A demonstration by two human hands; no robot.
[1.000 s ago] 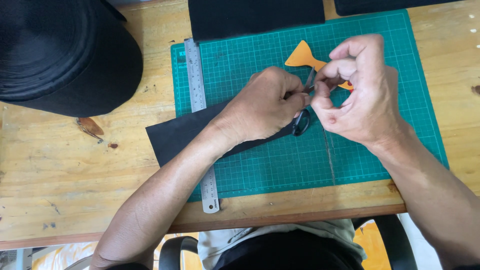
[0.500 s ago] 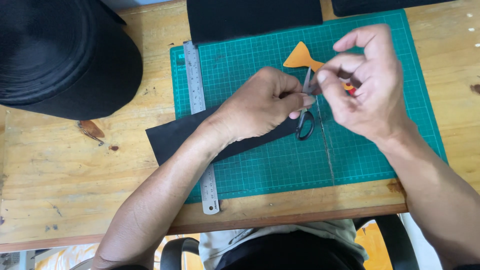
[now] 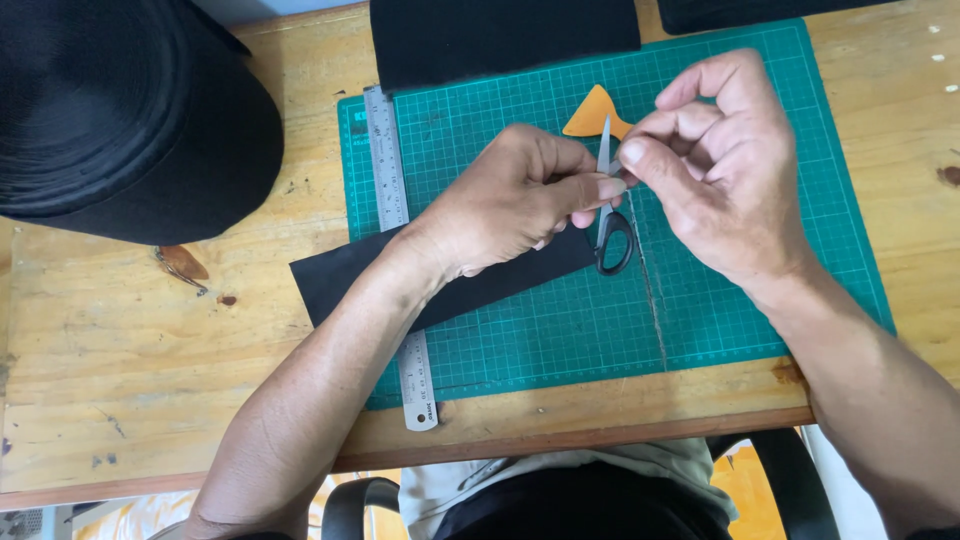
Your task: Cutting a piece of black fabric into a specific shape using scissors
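Centre of the frame, left hand [image 3: 515,200] curled shut over small scissors [image 3: 610,220] on black strip [image 3: 440,285], right hand [image 3: 725,165] fingertips pinched together beside blade, above green cutting mat [image 3: 740,290], orange cutout [image 3: 592,113] just behind.

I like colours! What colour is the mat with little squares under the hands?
Green, with a pale grid; the cutting mat shows in the head view.

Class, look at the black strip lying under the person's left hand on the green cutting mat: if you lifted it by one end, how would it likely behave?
The black strip looks thin and lies flat across the steel ruler, so it would probably droop rather than stay stiff. It seems light, likely sliding easily on the cutting mat unless the left hand pins it. Flat, so unlikely to roll.
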